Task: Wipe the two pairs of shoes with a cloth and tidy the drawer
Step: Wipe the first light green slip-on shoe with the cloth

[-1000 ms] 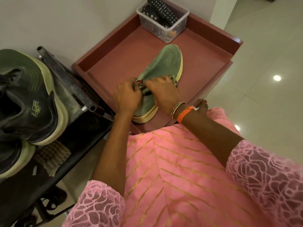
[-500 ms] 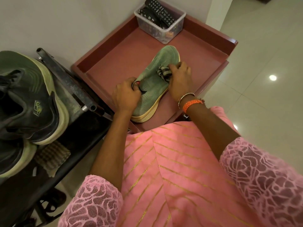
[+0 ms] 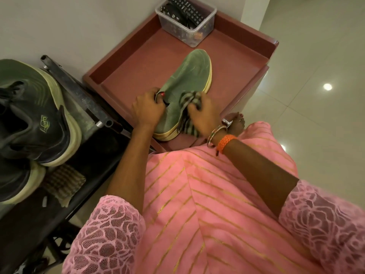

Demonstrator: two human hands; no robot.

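A green knit shoe [image 3: 189, 76] with a pale sole lies in the red-brown drawer [image 3: 126, 56], toe pointing away from me. My left hand [image 3: 148, 108] grips the shoe's collar at the heel end. My right hand [image 3: 203, 113] holds a striped grey cloth [image 3: 187, 107] bunched against the shoe's right side near the middle. A pair of dark shoes [image 3: 33, 115] with pale green soles sits on the black rack at the left.
A clear plastic tub [image 3: 189, 34] holding remote controls stands in the drawer's far corner. A brown checked cloth [image 3: 63, 182] lies on the black rack [image 3: 83, 95] under the dark shoes. My bare foot [image 3: 236, 120] and tiled floor lie to the right.
My right hand drew the cloth back along the shoe from the toe toward the heel. My left hand stayed on the collar.
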